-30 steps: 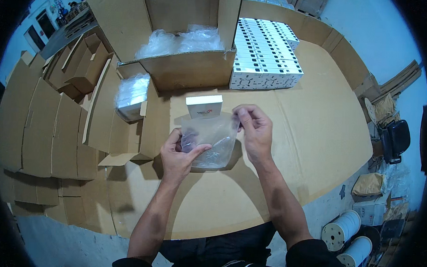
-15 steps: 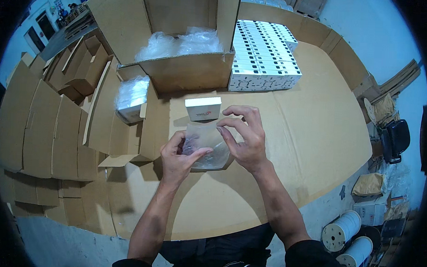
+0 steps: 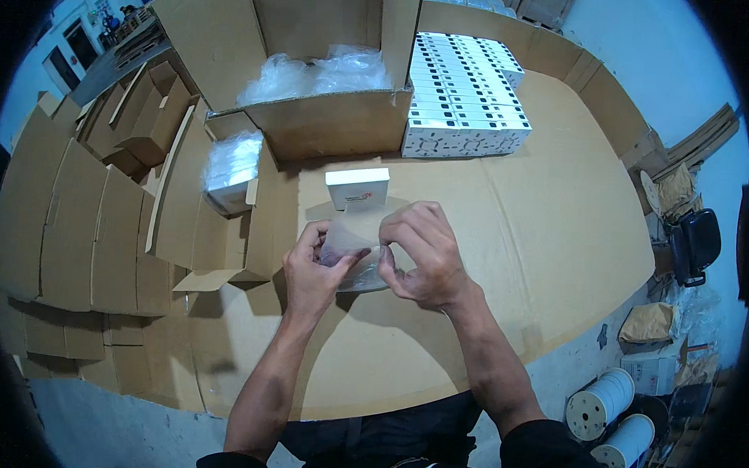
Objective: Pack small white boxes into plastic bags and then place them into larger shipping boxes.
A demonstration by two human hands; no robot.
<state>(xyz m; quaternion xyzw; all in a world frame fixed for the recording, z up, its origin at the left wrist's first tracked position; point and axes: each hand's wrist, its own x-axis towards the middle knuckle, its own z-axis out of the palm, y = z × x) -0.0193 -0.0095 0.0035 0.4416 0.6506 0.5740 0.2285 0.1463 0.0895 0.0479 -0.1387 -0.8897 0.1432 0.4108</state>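
**Both hands on a clear bag at mid-frame**

At the centre of the frame, the left hand (image 3: 314, 269) and the right hand (image 3: 422, 254) both gripped a clear bag (image 3: 353, 254), holding it just above the table (image 3: 556, 240). The left hand's thumb and fingers pinched the bag's left edge; the right hand's fingers curled over its right side, the thumb pressed against the film. What the bag contained could not be made out through the plastic.

Just above the hands, a small white box (image 3: 357, 186) sat on the brown cardboard-covered table, bearing a small red mark on its front face, too small to read. At upper centre stood a large open carton (image 3: 313, 108), brown, filled with crumpled clear plastic (image 3: 318, 69). Touching its right side, at upper right, was a block of white boxes (image 3: 462, 93) stacked in tight rows, each with a dark mark on its face.

At left of centre, a smaller open carton (image 3: 228, 175) held a plastic-wrapped white bundle. Flat brown cardboard blanks (image 3: 70, 215) overlapped along the left edge of the frame. At lower right, off the table, stood two white spools (image 3: 611, 415), with brown paper bags (image 3: 648, 322) above them near the right edge.
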